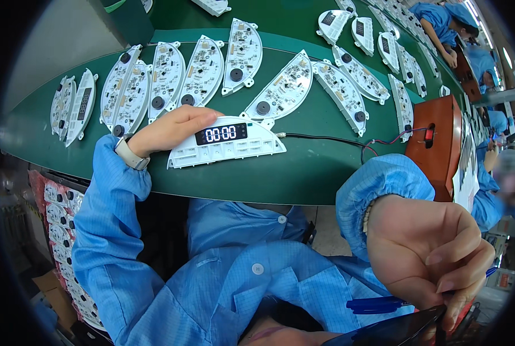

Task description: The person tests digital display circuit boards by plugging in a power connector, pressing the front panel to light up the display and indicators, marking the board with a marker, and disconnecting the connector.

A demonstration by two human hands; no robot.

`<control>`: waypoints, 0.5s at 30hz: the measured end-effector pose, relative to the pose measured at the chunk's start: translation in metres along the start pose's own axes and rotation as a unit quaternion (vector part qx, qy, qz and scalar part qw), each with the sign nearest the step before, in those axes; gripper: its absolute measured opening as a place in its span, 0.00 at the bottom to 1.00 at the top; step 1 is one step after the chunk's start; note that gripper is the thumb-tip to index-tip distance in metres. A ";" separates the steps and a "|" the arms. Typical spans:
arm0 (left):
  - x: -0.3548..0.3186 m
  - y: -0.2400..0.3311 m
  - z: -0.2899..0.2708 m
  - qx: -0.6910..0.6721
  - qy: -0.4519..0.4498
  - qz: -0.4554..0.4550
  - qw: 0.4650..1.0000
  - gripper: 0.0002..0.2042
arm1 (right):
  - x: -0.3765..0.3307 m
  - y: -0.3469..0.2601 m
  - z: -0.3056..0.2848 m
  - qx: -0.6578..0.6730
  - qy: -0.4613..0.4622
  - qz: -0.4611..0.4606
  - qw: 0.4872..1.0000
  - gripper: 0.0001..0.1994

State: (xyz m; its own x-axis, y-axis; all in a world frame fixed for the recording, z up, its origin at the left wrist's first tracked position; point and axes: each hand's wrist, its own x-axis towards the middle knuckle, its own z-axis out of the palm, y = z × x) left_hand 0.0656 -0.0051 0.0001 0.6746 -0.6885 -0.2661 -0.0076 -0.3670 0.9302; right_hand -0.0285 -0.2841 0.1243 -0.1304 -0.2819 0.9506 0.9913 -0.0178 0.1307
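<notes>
A white half-moon display module [227, 144] lies face up near the table's front edge, its dark screen lit with white digits. My left hand [179, 126] grips its upper left edge, the fingertips hidden behind it. A black cable [321, 136] is plugged into its right end and runs to a brown box [433, 151]. My right hand [427, 254] is raised at the lower right, close to the camera. Its fingers are closed round a blue pen [378, 305]. The fingertips are beside a dark glossy edge [396, 330] that I cannot make out.
Several half-moon circuit boards with round black buzzers, such as one board [243, 56], line the green table [303, 173]. More modules [333, 26] stand on the surface beyond. At the left, a rack [64, 242] holds several boards. Co-workers in blue [442, 23] sit at the far right.
</notes>
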 end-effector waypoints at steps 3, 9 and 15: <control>0.000 -0.004 0.002 0.018 0.027 -0.006 0.999 0.21 | -0.001 -0.001 0.005 -0.024 0.010 -0.005 1.000 0.10; -0.002 -0.006 0.002 0.011 0.020 0.020 1.000 0.20 | -0.001 0.001 0.014 -0.004 0.035 -0.006 0.999 0.08; -0.001 -0.009 0.002 -0.012 0.004 0.018 1.000 0.20 | 0.000 0.002 0.000 0.035 -0.016 0.062 0.997 0.05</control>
State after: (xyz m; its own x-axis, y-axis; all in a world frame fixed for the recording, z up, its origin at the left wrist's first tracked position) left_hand 0.0633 -0.0029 -0.0084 0.6794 -0.6963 -0.2314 -0.0132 -0.3270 0.9449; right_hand -0.0264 -0.2846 0.1250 -0.0079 -0.2474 0.9689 0.9960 0.0838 0.0295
